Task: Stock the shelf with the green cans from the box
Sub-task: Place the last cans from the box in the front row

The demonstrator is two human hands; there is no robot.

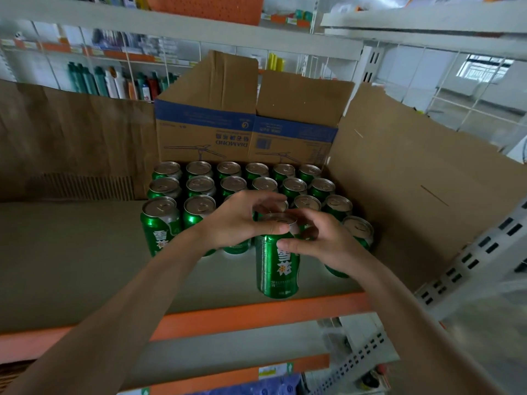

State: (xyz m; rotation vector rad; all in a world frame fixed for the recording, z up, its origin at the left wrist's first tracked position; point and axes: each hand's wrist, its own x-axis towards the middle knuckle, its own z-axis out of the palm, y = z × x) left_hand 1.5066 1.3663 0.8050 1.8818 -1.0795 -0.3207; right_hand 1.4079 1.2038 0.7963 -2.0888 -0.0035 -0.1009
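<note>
While the fingers (262, 198) of the left hand (239, 220) arch over the lid of the front can (278, 269) and its thumb lies on the near rim, they clamp on the can's top. The right hand (322, 240) closes on the same can from 3 o'clock, thumb across the printed side, its curled fingers (309, 220) wrapped behind. The can stands upright on the shelf (71, 252), close to the orange edge (256, 312) at 6 o'clock. From 9 round to 3 o'clock of it the other green cans (199, 183) stand upright in tight rows, lids up. At 12 o'clock beyond them rises the open cardboard box (205, 132) with a blue band. A large brown cardboard flap (413, 181) spreads away at 2 o'clock.
</note>
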